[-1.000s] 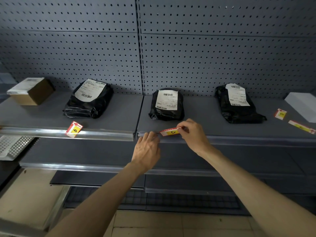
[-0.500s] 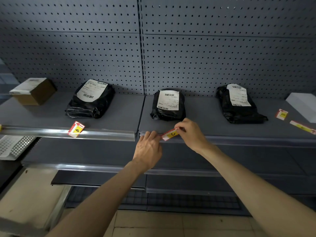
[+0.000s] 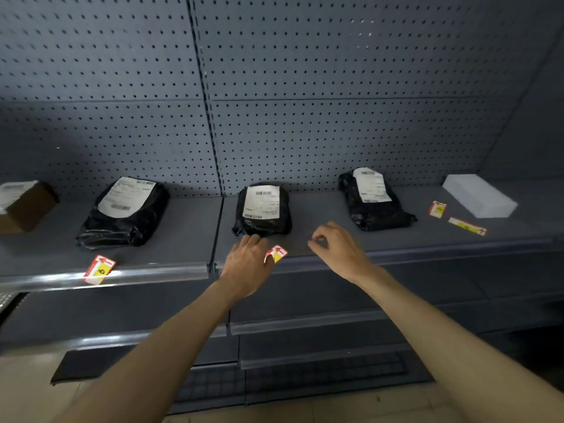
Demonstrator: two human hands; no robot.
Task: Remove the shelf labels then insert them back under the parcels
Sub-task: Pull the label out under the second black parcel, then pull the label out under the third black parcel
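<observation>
Grey pegboard backs the shelf point(image 3: 335, 239) w/ three black parcels in a row. Frame center: left hand point(image 3: 245, 264) pinches a red/yellow label point(image 3: 276, 253) at the shelf's front edge, just below the middle parcel point(image 3: 262, 209). Right hand point(image 3: 338, 248) hovers beside it, fingers loosely curled, holding nothing (other labels: one lower left point(image 3: 99, 269), two at right).

Dim, bluish light. Glare on the shelf point(image 3: 183, 248) front rail at left; pegboard point(image 3: 274, 87) darker toward the right. Soft motion blur throughout, parcel print unreadable. Wide-angle bending at the edges of the shelf.
</observation>
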